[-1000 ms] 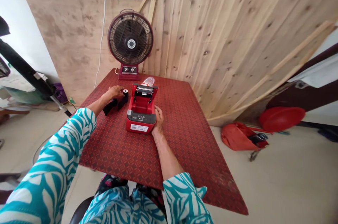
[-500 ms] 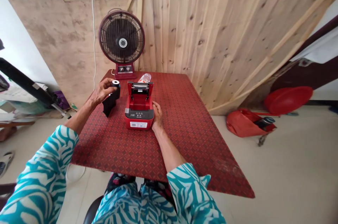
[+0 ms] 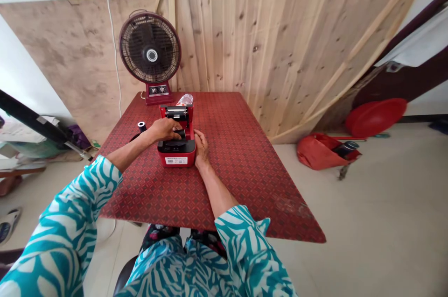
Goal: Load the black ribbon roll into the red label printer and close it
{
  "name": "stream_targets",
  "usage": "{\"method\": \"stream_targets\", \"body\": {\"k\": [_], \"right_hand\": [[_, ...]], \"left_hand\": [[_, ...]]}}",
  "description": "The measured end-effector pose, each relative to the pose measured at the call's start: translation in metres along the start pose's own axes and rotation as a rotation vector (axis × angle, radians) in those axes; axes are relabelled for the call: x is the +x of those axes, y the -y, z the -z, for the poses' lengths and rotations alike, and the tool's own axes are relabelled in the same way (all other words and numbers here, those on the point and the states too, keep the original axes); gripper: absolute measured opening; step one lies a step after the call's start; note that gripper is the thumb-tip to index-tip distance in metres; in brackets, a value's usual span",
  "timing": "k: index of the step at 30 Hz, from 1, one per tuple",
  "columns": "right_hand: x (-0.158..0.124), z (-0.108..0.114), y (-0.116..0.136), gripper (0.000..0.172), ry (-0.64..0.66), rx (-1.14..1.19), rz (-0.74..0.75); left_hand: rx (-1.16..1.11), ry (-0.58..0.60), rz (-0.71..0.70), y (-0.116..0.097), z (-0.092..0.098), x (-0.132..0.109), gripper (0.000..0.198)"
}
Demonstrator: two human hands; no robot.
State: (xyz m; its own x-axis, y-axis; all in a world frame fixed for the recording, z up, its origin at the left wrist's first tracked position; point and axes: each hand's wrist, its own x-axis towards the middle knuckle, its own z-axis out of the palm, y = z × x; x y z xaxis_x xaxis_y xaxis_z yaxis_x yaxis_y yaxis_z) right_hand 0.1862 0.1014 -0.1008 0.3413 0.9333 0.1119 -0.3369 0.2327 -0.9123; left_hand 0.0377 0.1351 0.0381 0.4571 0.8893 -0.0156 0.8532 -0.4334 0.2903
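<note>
A red label printer [image 3: 176, 150] with a dark grey front panel stands on the red patterned table [image 3: 241, 157], its lid [image 3: 177, 111] tipped open toward the back. My left hand [image 3: 164, 129] reaches over the open bay, fingers curled round a black roll [image 3: 179, 133] that lies in the bay. My right hand [image 3: 201, 146] lies flat against the printer's right side, fingers stretched out, holding nothing. Another black roll with a white core [image 3: 142, 125] stands on the table left of the printer, on a dark piece.
A maroon table fan [image 3: 150, 56] stands at the table's far edge, with a plastic bottle [image 3: 184, 99] lying behind the printer. Wooden boards lean on the wall. On the floor to the right lie a red bag [image 3: 320, 154] and a red basin [image 3: 374, 117].
My left hand has moved right from beside the printer to over its open bay, with a black roll in its fingers. One roll now stands on the table. My right hand has stayed put.
</note>
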Motion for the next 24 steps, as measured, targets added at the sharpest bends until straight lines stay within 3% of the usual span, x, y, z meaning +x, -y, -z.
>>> {"method": "stream_targets", "body": {"k": [6,10,13,15,19,24], "right_hand": [[0.000,-0.001,0.004,0.037,0.011,0.016,-0.014],[-0.001,-0.001,0.005,0.040,0.008,0.007,-0.024],[-0.001,-0.001,0.004,0.041,0.016,0.016,-0.022],[-0.001,-0.001,0.003,0.040,0.017,0.017,-0.015],[0.000,-0.001,0.003,0.039,-0.004,0.009,-0.018],[-0.002,-0.001,0.006,0.041,-0.001,0.017,-0.027]], "left_hand": [[0.072,0.141,0.009,-0.001,-0.012,0.026,0.018],[-0.053,0.177,-0.075,0.004,-0.007,0.019,0.012],[-0.280,0.008,-0.144,0.007,-0.001,-0.010,0.025],[-0.382,-0.149,-0.099,0.007,-0.001,-0.037,0.038],[-0.509,-0.349,-0.077,0.004,-0.018,-0.081,0.049],[-0.408,-0.459,-0.259,-0.002,-0.044,-0.093,0.043]]}}
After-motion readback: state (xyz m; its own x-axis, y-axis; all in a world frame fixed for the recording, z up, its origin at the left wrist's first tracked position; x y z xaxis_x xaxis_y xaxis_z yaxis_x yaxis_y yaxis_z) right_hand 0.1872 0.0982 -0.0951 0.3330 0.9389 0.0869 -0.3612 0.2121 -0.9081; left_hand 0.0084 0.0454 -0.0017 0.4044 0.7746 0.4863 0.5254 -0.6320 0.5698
